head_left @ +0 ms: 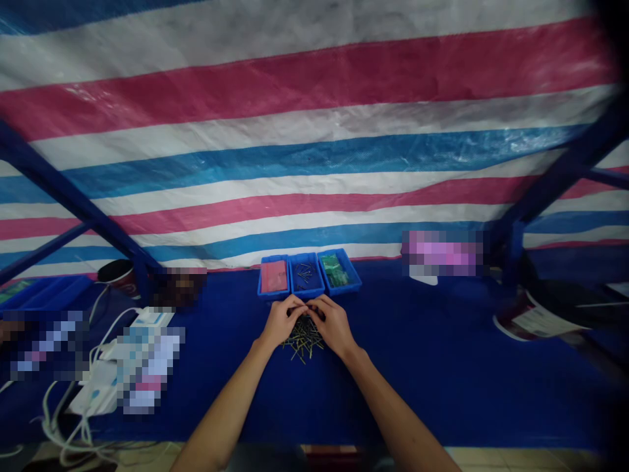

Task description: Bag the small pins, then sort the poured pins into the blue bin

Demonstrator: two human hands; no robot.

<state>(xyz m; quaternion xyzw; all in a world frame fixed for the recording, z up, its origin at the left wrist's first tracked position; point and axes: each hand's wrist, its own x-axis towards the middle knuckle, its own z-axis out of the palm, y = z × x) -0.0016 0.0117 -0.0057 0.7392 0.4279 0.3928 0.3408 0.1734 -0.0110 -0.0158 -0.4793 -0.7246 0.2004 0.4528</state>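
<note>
Left hand (281,321), loose pins (303,342) and right hand (328,321) found together at worktop (442,387) centre.
Grips are half closed, fingertips meeting over the pile; any hold on a pin cannot be told. Contents are kept separated in three blue trays (307,293) just beyond, within reach of both hands.

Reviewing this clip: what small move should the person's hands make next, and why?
Probably the left hand and right hand should lift a few pins from the loose pile of thin pins into the middle blue tray. Both hands sit over the pile, and that tray, just ahead, already holds similar pins.
</note>
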